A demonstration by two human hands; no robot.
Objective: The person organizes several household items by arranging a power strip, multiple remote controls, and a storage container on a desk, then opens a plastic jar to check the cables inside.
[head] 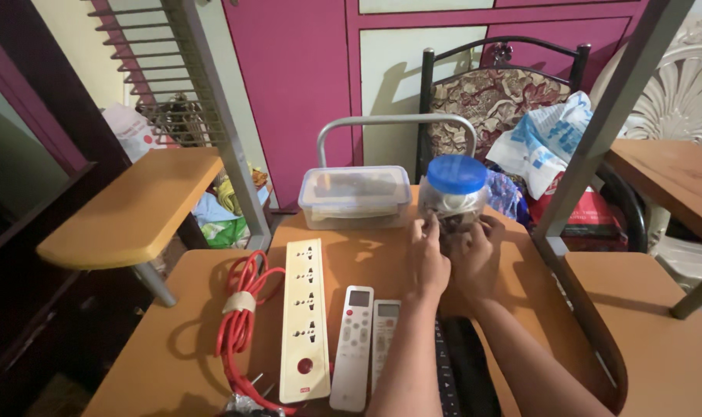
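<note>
Between the two hands, a clear jar [453, 197] with a blue lid is gripped at its lower body: the left hand [428, 259] and right hand [476, 256] are curled around it, fingers pressed to its sides. Just left of the left hand, a lidded clear box [355, 196] is seen; below it, two remotes [353, 347] and a cream power strip [304, 318] are laid out.

You get warm overhead light, soft shadows, dim left edge, and perhaps slight wide-angle bending at the edges.

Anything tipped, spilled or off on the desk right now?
Nothing stands out. Both hands, left hand and right hand, touch the upright blue-lidded jar; the power strip and two remotes lie flat.
</note>
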